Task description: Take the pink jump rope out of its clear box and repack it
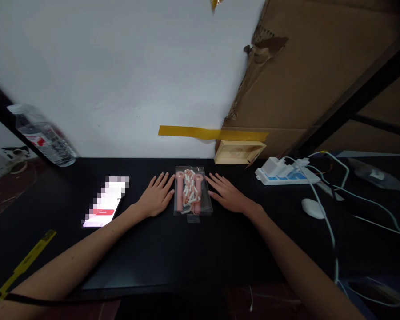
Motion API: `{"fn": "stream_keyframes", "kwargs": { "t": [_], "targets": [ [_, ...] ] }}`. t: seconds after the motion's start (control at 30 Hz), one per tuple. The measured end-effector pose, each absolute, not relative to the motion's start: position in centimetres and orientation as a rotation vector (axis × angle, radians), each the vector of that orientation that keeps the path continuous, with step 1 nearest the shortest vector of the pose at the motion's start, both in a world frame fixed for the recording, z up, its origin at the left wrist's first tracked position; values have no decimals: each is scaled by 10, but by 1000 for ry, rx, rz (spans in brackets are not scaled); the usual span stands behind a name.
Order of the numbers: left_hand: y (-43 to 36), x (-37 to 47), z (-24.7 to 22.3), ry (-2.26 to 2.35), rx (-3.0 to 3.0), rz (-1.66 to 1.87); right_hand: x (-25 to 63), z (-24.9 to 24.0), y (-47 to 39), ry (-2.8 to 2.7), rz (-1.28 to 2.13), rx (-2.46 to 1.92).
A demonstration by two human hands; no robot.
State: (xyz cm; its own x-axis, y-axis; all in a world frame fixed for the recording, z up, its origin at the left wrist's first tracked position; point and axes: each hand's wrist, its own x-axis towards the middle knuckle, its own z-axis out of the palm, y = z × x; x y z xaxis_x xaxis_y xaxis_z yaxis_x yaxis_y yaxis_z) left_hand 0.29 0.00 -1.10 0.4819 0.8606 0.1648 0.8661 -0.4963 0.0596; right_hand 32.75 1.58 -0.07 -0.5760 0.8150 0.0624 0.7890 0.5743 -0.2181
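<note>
A clear plastic pack (205,206) lies flat on the black desk between my hands. Inside it are two pink handles (179,193) and a bunch of pink and white beads (190,191), which look like a beaded skipping rope. My left hand (156,198) rests palm down just left of the pack, fingers spread, thumb close to its edge. To the right, my right hand (227,194) lies flat too, its fingertips near the pack's other side. Neither hand holds anything.
Left of my left hand lies a lit phone (103,209). A plastic bottle (46,138) leans at the far left. On the right are a white power strip (286,174), a white mouse (312,208) and loose cables. An open shallow box (238,152) stands against the back wall.
</note>
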Motion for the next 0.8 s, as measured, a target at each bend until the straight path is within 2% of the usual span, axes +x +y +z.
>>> {"fn": "stream_keyframes", "kwargs": {
  "t": [0.8],
  "targets": [
    [-2, 5, -3, -1551, -2679, -157, 323, -4, 14, -2666, 98, -1410]
  ]
}}
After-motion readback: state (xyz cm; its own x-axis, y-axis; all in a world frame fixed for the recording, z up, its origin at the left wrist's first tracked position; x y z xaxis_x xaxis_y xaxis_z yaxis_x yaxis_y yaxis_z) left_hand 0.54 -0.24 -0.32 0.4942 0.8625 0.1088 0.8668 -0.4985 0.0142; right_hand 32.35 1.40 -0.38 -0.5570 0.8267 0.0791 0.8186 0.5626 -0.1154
